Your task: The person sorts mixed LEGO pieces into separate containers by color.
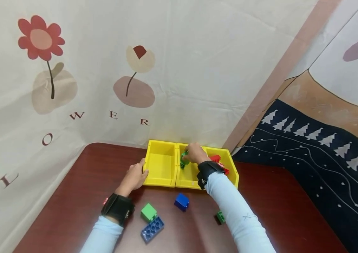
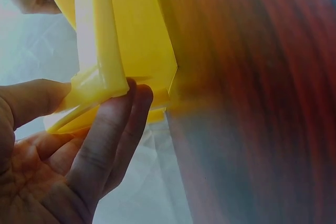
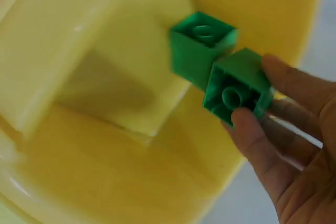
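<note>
In the head view, my right hand (image 1: 196,153) is inside a middle yellow bin (image 1: 191,175). The right wrist view shows its thumb and fingers pinching a green toy brick (image 3: 239,85), hollow side visible. A second green brick (image 3: 191,53) is right beside it, within the bin; whether the two are joined I cannot tell. My left hand (image 1: 134,176) is at the outer side of the left yellow bin (image 1: 161,182). Its thumb and fingers pinch that bin's rim (image 2: 100,82) in the left wrist view.
Red bricks (image 1: 215,159) lie in the right-hand yellow bin (image 1: 232,168). On the brown table (image 1: 103,168) in front are a light green brick (image 1: 148,212), a long blue brick (image 1: 152,229), a small blue brick (image 1: 182,201) and a dark green brick (image 1: 220,217), partly behind the right sleeve.
</note>
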Tool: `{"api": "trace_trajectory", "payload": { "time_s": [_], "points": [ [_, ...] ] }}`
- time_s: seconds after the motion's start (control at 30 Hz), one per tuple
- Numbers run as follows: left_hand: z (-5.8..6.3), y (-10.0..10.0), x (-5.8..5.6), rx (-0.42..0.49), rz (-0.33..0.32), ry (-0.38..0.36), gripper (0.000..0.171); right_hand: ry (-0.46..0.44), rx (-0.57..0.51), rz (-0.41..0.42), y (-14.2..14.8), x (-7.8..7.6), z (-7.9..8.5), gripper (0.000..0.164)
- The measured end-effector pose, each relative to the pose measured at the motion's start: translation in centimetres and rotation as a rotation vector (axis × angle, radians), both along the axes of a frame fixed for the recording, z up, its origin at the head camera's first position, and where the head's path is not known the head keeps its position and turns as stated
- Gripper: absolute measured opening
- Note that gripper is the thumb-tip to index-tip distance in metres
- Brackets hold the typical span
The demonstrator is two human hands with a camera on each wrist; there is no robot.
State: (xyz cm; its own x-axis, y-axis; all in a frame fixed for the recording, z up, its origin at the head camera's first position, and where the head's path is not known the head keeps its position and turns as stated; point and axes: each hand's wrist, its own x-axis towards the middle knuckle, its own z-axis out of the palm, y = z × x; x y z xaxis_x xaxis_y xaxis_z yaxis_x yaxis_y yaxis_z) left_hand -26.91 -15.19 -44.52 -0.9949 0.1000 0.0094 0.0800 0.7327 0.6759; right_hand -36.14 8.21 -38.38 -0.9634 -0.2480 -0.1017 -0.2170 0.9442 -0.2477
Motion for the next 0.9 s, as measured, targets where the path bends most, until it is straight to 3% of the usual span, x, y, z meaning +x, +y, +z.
{"api": "trace_trajectory", "payload": {
  "time_s": [0.4, 0.6, 0.77, 0.9],
  "points": [
    [-0.1, 0.1, -0.1, 0.001, 0.003, 0.006, 0.061, 0.029, -0.009, -0.029, 0.4, 0.1, -1.3, 0.037],
    [-0.4, 0.4, 0.1, 0.011, -0.005, -0.021, 0.062, 0.010, -0.115, -0.016, 2.0, 1.2, -1.2, 0.048],
    [-0.2, 0.2, -0.1, 0.008, 0.001, -0.019, 0.063, 0.087, -0.176, 0.119, 3.6, 2.9, 0.2, 0.045],
    [0.2, 0.0, -0.2, 0.005, 0.000, -0.025, 0.063, 0.209, -0.176, 0.273, 5.1, 5.7, 1.6, 0.039]
  ]
}}
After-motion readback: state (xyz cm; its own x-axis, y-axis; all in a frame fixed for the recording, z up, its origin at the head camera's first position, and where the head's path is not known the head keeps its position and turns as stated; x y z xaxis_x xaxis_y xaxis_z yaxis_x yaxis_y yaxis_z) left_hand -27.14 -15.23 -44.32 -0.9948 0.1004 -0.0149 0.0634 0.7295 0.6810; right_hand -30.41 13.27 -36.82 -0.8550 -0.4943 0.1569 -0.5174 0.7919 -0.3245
